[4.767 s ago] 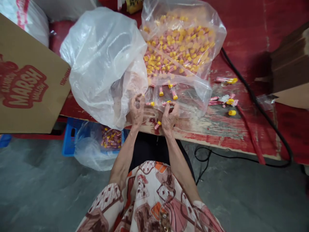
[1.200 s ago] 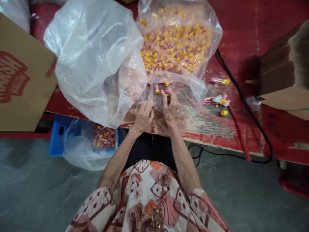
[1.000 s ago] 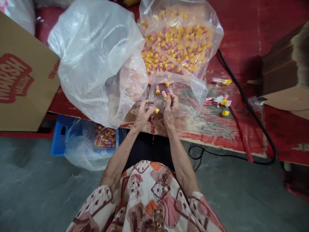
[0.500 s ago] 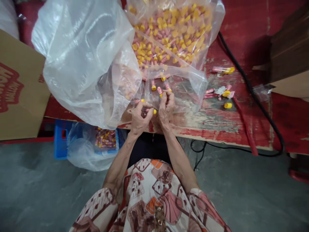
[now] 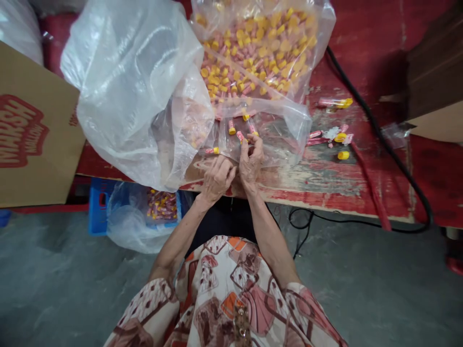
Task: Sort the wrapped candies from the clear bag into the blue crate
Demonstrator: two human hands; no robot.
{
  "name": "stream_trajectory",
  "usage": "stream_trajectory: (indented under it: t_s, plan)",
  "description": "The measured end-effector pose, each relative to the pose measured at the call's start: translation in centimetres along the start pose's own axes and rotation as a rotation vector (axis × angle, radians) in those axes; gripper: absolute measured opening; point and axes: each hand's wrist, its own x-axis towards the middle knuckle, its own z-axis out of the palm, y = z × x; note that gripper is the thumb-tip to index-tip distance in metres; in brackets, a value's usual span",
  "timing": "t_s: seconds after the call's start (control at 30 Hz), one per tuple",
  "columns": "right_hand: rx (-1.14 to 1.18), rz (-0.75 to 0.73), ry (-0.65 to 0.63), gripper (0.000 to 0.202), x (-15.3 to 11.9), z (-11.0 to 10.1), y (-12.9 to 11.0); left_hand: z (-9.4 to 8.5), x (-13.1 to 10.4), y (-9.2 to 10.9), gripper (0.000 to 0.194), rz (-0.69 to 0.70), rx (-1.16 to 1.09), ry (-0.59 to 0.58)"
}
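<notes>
Right hand: the right hand (image 5: 251, 156) has thumb and forefinger pinched together at the cap end of a tube (image 5: 240, 136).
Left hand: the left hand (image 5: 217, 178) is back up, fingers curled down; whether anything is inside, I cannot tell.
Tube: pink and white, yellow cap, at the fingertips over the near edge of the clear bag (image 5: 260, 53).
Handling: judging by looks, light and small, the body thin, fairly stiff plastic and a little slippery; it would roll easily on bare wood, and a hard squeeze might dent it.
Where to hold: best by the ridge of the cap or just below it, between thumb and forefinger.
Loose tubes: one (image 5: 232, 127) and another (image 5: 251, 126) lie just beyond the fingers; a third (image 5: 211, 151) lies beyond the curled hand.
Bags: the clear bag is heaped with capped tubes; a white bag (image 5: 133, 82) bulges beside it.
Desk: on the desk (image 5: 307, 178), a loose cap (image 5: 343, 155) lies near a black cord (image 5: 379, 130).
Below: a blue basket (image 5: 97, 207) holds more tubes.
</notes>
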Motion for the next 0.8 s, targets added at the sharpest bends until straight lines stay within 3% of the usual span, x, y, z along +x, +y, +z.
stream_trajectory:
  t_s: [0.1,0.27,0.43,0.63,0.8]
  plan:
    - [-0.018,0.008,-0.041,0.029,-0.1,-0.2,-0.1,-0.5,-0.4,0.5,0.022,0.015,-0.027,-0.013]
    - [-0.014,0.002,-0.064,0.029,-0.3,-0.5,-0.3,-1.0,-0.2,0.7,0.028,0.005,0.015,0.129]
    - [-0.033,-0.027,-0.03,0.03,-0.3,-0.5,-0.4,-0.2,-0.7,0.1,0.027,0.022,-0.08,0.005]
    - [-0.011,0.009,-0.067,0.031,-0.3,-0.9,-0.8,-0.3,-2.0,-0.4,0.027,-0.062,-0.12,0.204]
    - [0.014,0.053,-0.078,0.034,-0.3,-1.0,-1.4,-0.3,-1.9,-2.0,0.024,-0.032,-0.181,0.18]
